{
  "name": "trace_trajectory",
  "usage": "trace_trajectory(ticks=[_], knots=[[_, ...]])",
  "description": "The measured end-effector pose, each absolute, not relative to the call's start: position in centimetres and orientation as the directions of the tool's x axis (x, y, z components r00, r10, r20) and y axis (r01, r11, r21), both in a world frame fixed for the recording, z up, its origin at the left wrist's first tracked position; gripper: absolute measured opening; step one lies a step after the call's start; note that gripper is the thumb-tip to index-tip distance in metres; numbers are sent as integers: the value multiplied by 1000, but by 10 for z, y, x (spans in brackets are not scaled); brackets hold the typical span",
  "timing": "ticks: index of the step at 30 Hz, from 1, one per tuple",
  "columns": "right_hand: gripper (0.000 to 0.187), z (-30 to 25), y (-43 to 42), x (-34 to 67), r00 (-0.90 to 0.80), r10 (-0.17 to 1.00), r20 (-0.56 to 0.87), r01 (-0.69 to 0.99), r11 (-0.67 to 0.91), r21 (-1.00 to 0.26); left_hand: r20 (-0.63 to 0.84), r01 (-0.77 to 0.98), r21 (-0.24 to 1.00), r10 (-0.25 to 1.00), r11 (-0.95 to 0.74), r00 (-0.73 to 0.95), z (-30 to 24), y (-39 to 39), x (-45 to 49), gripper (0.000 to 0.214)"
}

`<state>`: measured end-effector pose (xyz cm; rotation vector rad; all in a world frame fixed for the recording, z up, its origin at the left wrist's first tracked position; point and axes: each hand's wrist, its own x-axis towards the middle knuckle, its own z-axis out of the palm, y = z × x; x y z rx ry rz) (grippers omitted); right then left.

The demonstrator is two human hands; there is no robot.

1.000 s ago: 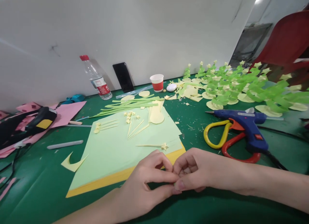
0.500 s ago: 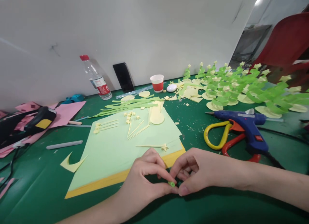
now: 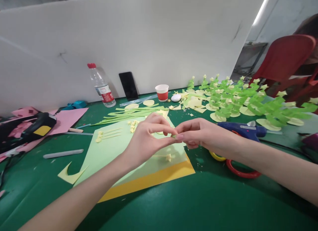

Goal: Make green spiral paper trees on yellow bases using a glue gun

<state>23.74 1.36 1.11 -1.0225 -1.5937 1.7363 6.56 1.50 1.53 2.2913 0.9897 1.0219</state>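
Green roll (image 3: 174, 136), a small piece probably of paper, shows in the head view as only a sliver between the meeting fingertips of both hands. Half a second ago its rolled end stood out below the left fingers, with the hands in front of the yellow sheet (image 3: 149, 179); now they appear farther forward, over the light green sheet (image 3: 103, 158), though the head camera has tilted too. The left hand (image 3: 149, 133) pinches the roll with thumb and forefinger, the gap between those fingers widening toward the palm. The right hand (image 3: 205, 133) closes narrowly on it from the other side, its wrist and forearm now hiding parts of the glue gun (image 3: 248, 131) and the scissors (image 3: 244, 175). The star-tipped stick (image 3: 169, 157) lies untouched on the sheet, just below the hands, with green strips (image 3: 131, 114) beyond. Both hands on one small piece suggests it is being shaped or tightened; its exact form is too covered to judge.
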Motion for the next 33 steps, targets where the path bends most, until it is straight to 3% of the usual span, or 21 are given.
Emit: trace_trajectory(ticks=[5, 11, 15, 19, 25, 33], knots=[[17, 7, 17, 238, -599, 779, -185, 187, -88, -978, 293, 445, 652, 744, -615, 600, 22, 17, 57, 19], [13, 6, 17, 238, -579, 793, -189, 118, -148, -982, 368, 405, 631, 715, -662, 595, 24, 19, 52, 4], [8, 6, 16, 240, -600, 782, -167, 37, -181, -983, 382, 397, 641, 722, -657, 577, 22, 20, 54, 7], [14, 6, 16, 240, -578, 800, -162, 87, -137, -987, 390, 399, 627, 713, -669, 583, 22, 18, 56, 6], [34, 7, 21, 239, -417, 891, -180, 79, -162, -984, 384, 431, 618, 731, -657, 563, 25, 17, 56, 8], [25, 15, 16, 239, -487, 850, -201, 213, -107, -971, 395, 429, 635, 747, -642, 535, 23, 19, 55, 9]])
